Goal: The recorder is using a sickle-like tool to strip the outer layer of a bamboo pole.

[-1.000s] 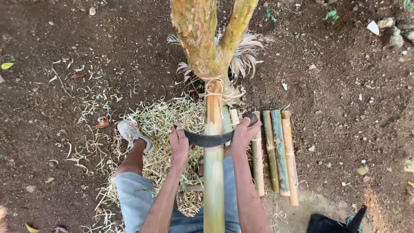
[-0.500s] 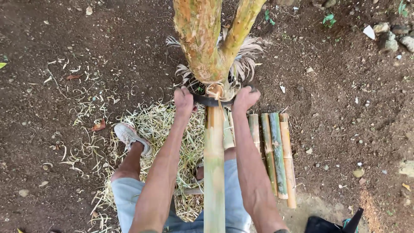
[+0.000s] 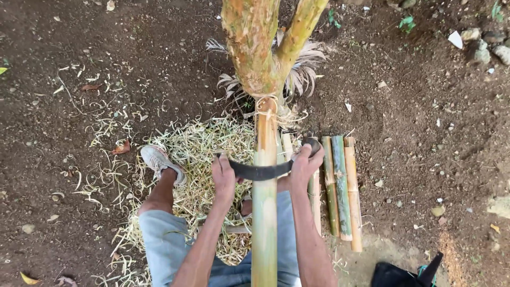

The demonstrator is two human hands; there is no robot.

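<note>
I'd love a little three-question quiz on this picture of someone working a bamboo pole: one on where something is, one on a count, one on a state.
1. Where do the split bamboo pieces lie?
A. to the right of the long bamboo pole
B. on the grey shoe
C. in the tree fork

2. How many hands hold the dark curved blade?
A. none
B. one
C. two

3. The long bamboo pole is
A. lying flat, far from the tree
B. leaning with its top tied at the tree trunk
C. broken in two

Answers: A, they rest on soil right of the pole. C, left hand and right hand grip the blade ends. B, cord binds its top to the trunk.
</note>
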